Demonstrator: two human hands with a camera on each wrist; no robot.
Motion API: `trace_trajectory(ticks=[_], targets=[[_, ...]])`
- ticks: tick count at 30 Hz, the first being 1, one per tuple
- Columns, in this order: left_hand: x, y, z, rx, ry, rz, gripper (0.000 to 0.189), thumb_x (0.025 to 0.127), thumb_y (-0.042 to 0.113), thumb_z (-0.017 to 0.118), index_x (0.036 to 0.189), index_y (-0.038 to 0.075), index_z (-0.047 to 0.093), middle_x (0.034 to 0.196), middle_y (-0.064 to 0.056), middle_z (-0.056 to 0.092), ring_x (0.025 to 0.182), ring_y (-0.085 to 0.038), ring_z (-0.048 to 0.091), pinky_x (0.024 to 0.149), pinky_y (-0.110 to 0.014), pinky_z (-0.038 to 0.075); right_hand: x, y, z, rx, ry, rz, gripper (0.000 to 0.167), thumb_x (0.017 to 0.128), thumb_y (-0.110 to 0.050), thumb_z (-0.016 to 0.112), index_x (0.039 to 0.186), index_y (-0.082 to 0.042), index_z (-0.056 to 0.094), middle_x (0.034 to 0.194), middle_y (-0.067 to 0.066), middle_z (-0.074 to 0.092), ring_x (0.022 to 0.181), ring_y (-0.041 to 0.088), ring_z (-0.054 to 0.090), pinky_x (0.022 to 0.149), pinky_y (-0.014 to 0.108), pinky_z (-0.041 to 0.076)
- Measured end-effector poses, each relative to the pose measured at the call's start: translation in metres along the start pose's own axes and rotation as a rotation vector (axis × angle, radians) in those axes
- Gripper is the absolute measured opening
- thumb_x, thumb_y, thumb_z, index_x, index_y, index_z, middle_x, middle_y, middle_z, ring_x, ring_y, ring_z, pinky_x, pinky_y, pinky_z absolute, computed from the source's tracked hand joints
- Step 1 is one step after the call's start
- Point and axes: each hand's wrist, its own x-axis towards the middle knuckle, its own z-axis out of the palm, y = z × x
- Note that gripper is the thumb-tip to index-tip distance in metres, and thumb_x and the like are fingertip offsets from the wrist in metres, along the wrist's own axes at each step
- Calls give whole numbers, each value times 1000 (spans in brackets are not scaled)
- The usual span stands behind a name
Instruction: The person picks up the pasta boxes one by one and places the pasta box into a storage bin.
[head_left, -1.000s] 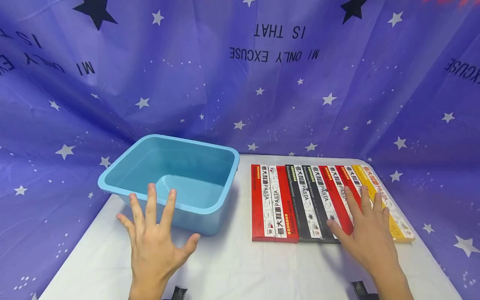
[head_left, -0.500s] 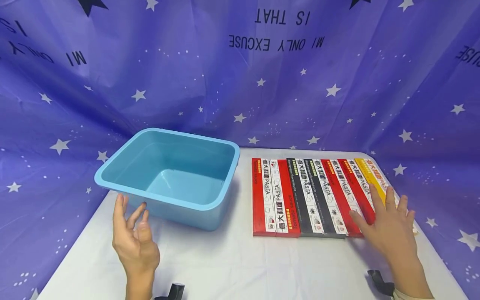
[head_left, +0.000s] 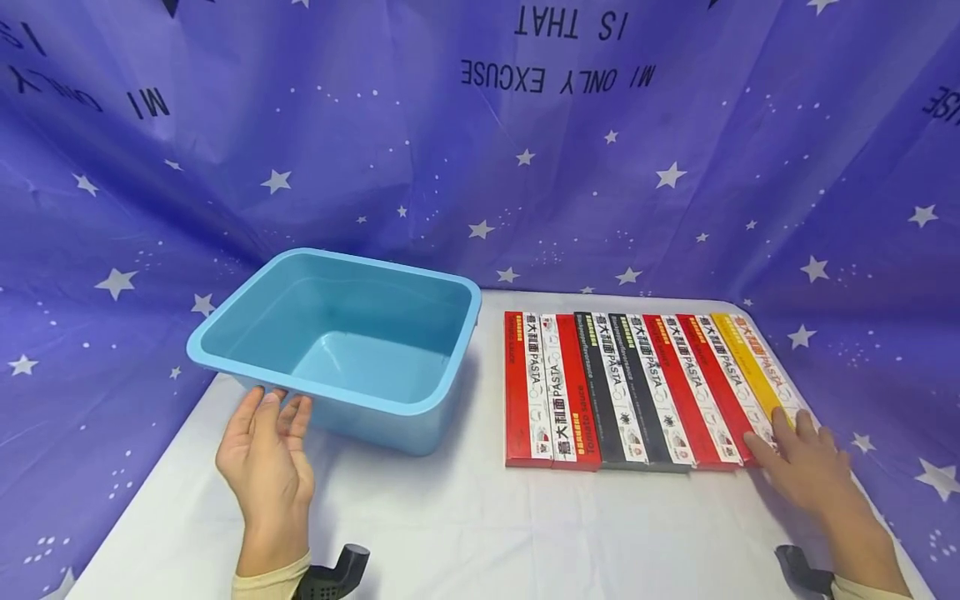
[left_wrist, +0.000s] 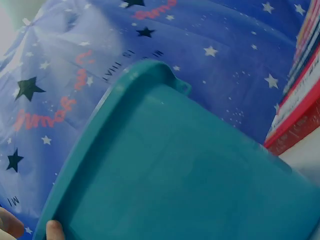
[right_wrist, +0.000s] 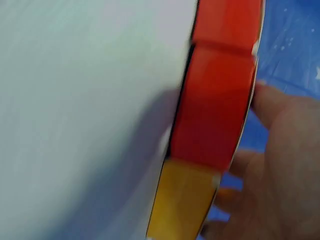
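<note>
My left hand (head_left: 268, 462) is at the near left of a light blue plastic basin (head_left: 375, 429), palm turned up. Its loosely bent fingers reach the underside of the rim, with the thumb just in front. One fingertip (left_wrist: 55, 231) meets the rim in the left wrist view. On the right, my right hand (head_left: 813, 467) is over the near end of a yellow pasta box (head_left: 738, 346), fingers relaxed and spread. Its thumb is by the neighbouring red pasta box (right_wrist: 212, 107). Whether the hand touches the boxes cannot be told.
Several pasta boxes lie flat side by side, among them a black box (head_left: 600, 392) and a red box (head_left: 517, 400) at the row's left end. They rest on a white-covered table (head_left: 517, 533). A purple star-printed curtain (head_left: 420, 167) hangs close behind and at both sides.
My left hand has turned palm up and come to the basin's near rim. My right hand has moved right and nearer to me, to the near end of the yellow box.
</note>
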Motion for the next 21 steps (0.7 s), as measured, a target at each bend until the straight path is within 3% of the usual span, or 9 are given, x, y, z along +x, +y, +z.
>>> trace_trajectory(ticks=[3, 7, 10, 13, 16, 21], targets=[[6, -6, 0, 30, 12, -19, 33, 85, -5, 72, 110, -13, 51, 94, -20, 58, 69, -21, 63, 66, -29, 63, -12, 10, -3, 53, -7, -48, 79, 101, -48, 46, 151, 4, 14, 146, 45, 10, 125, 69, 12, 90, 85, 17], [12, -6, -3, -14, 17, -41, 37, 79, -9, 75, 108, -11, 52, 87, -17, 60, 66, -20, 63, 58, -26, 61, -24, 14, -8, 77, -35, -83, 82, 94, -49, 60, 150, 0, 24, 147, 41, 17, 125, 67, 20, 89, 85, 23], [14, -7, -3, -42, 22, -53, 40, 78, -12, 75, 109, -11, 50, 87, -18, 59, 63, -20, 63, 55, -26, 61, -32, 15, -10, 67, 21, -86, 79, 86, -47, 72, 141, 2, 44, 140, 41, 31, 119, 64, 31, 86, 84, 29], [13, -11, -3, -42, 9, -25, 41, 77, -13, 75, 109, -13, 49, 86, -19, 60, 61, -21, 64, 54, -28, 61, -41, 17, -12, 73, 101, -46, 68, 80, -44, 79, 121, 5, 56, 128, 38, 41, 111, 60, 38, 82, 79, 36], [11, -14, -3, -25, -6, 24, 41, 77, -14, 75, 108, -14, 49, 85, -21, 61, 60, -22, 64, 54, -29, 62, -49, 17, -16, 71, 112, 67, 66, 79, -47, 79, 112, 5, 56, 116, 36, 48, 98, 53, 46, 71, 68, 45], [13, -14, -3, -8, -11, 71, 42, 76, -14, 76, 107, -14, 49, 85, -21, 60, 60, -22, 64, 54, -29, 62, -62, 8, -31, 143, 109, 327, 82, 78, -49, 78, 126, 7, 43, 112, 36, 52, 89, 47, 51, 61, 53, 47]])
